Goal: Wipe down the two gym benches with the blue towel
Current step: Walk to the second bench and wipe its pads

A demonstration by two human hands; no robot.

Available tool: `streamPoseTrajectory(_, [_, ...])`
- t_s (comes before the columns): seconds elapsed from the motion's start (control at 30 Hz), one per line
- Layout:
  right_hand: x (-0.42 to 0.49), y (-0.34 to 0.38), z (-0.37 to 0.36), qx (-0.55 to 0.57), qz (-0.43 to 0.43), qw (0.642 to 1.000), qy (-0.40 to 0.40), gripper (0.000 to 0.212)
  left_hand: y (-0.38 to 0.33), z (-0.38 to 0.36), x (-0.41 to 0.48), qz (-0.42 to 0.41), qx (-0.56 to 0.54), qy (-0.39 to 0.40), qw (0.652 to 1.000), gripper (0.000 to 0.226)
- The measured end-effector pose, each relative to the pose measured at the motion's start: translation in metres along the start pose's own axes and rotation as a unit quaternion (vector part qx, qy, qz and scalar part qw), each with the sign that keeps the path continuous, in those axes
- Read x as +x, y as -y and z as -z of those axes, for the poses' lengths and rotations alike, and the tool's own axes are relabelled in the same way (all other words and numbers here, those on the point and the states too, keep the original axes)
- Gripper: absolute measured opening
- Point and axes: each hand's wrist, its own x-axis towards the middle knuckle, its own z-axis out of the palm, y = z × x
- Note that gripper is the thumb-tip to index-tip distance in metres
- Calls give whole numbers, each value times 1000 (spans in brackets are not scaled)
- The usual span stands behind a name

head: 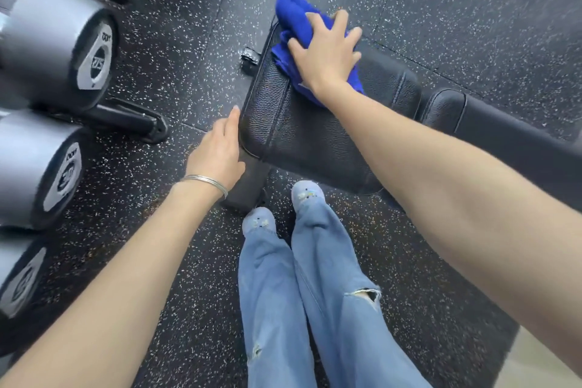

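Pressed under the spread-fingered right hand (327, 53), the blue towel (294, 22) overhangs the far rim of the bench pad (299, 138) and could be pushed off; the left hand (217, 148) is held flat-fingered.

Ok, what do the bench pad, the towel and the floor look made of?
Bench pad: black leather or vinyl, likely; pebbled grain, stitched seams. Blue towel: soft fuzzy cloth, perhaps microfibre; it bunches in folds. Floor: matte black rubber tiles, it seems; white flecks, visible joints.

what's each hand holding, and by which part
Right hand presses spread fingers on the middle of the blue towel, against the bench seat. Left hand holds nothing, touching the seat's edge.
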Motion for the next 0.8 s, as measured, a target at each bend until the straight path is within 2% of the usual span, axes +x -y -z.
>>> streamPoseTrajectory(0.13, [-48, -17, -10, -18, 102, 995, -7, 45, 2, -4, -4, 0, 12, -1, 1000, 95])
streamPoseTrajectory(0.23, [-89, -22, -20, -33, 163, 986, 17, 46, -1, -8, -13, -2, 31, 18, 999, 96])
streamPoseTrajectory(0.43, [-134, -35, -17, -88, 245, 957, 126, 47, -5, 3, -41, 8, 71, 32, 997, 93])
streamPoseTrajectory(0.57, [-144, -26, 20, -159, 326, 906, 218, 41, -13, 28, -69, 16, 96, 34, 995, 93])
streamPoseTrajectory(0.63, [-153, -26, 43, -175, 335, 895, 238, 41, -22, 44, -81, 10, 107, 33, 994, 91])
streamPoseTrajectory(0.8, [-176, -27, 123, -105, 279, 932, 206, 44, -55, 94, -111, -30, 149, 25, 988, 84])
